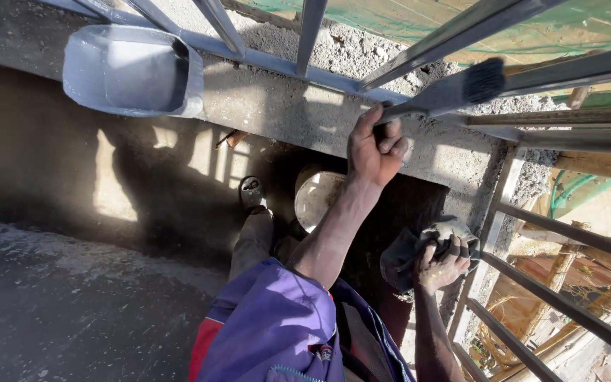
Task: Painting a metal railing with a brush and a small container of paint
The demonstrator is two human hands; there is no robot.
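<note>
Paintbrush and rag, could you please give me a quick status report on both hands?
Left hand gripping paintbrush, bristles at grey railing bar. Right hand clutching dark rag. Grey paint container on ledge, apart.

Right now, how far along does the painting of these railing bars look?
Done: the upper bars look evenly grey, and grey paint sits in a cut container on the ledge. In hand: the left hand holds a brush against a bar, while the right hand grips a dark rag. Left: the lower bars at right; whether they are coated I cannot tell.
</note>
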